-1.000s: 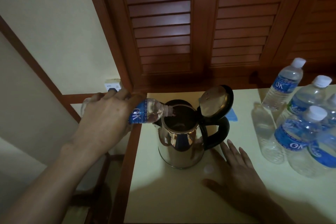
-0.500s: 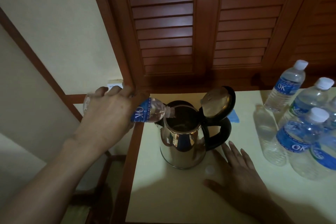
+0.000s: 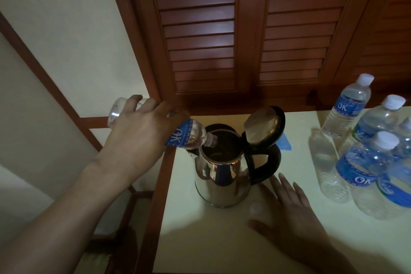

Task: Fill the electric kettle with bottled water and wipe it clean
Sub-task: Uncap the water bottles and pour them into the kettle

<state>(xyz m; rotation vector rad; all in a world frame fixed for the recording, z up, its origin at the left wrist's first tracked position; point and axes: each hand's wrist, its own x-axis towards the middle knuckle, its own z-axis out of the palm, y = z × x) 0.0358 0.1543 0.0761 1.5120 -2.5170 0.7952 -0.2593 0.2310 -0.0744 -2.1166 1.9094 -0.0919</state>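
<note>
A steel electric kettle (image 3: 221,179) with a black handle stands on the cream table (image 3: 211,240), its lid (image 3: 263,125) flipped up and open. My left hand (image 3: 138,133) grips a clear water bottle (image 3: 189,137) with a blue label, tipped on its side with its neck over the kettle's open mouth. My right hand (image 3: 291,213) lies flat on the table just right of the kettle's base, fingers straight. A white bottle cap (image 3: 255,208) sits on the table between the kettle and my right hand.
Several capped water bottles (image 3: 355,169) stand at the table's right side. A blue cloth (image 3: 284,143) peeks out behind the kettle's handle. Wooden louvred doors (image 3: 244,33) rise behind the table. The table's wooden left edge (image 3: 155,207) drops off beside a chair frame.
The bottle's base has tipped a little higher in my left hand, neck still at the kettle's mouth. My right hand has stayed flat on the table.
</note>
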